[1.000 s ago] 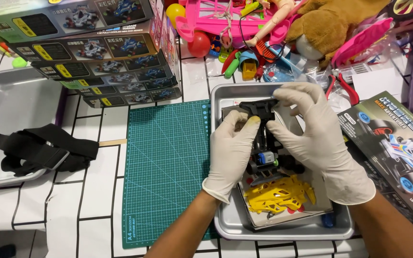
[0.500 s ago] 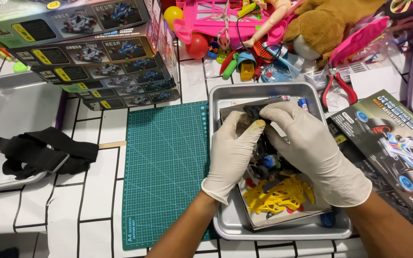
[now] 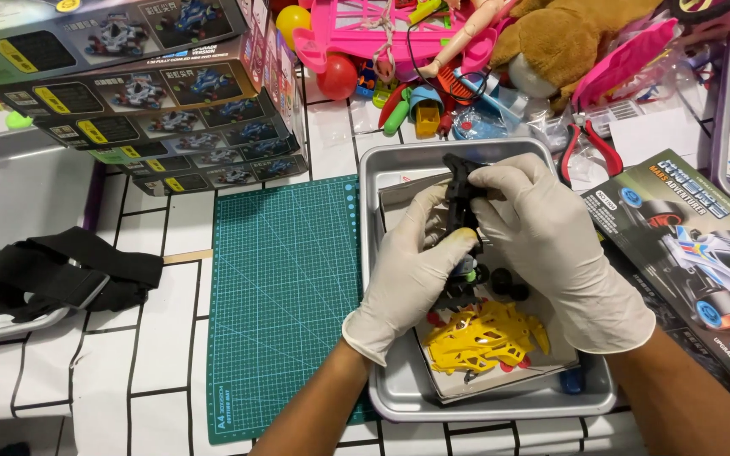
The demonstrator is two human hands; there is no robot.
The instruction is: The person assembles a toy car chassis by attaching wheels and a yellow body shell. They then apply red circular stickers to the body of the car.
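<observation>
Black plastic chassis (image 3: 460, 198) pinched between left hand (image 3: 411, 270) and right hand (image 3: 551, 245) over metal tray (image 3: 382, 371); likely light, stiff, brittle; hold by side rails.

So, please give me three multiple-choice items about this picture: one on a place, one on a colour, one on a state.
1. Where does the yellow plastic part lie?
A. on the green cutting mat
B. in the metal tray, below the hands
C. on the stack of boxes

2. What colour are the handles of the pliers?
A. red
B. blue
C. white

3. How is the black toy chassis held?
A. it lies untouched in the tray
B. by the left hand alone
C. by both gloved hands together

Answers:
1 B: it rests on a paper sheet inside the metal tray, not on the green cutting mat.
2 A: the handles beside the tray show red.
3 C: the left hand and the right hand both grip it above the tray.
</observation>
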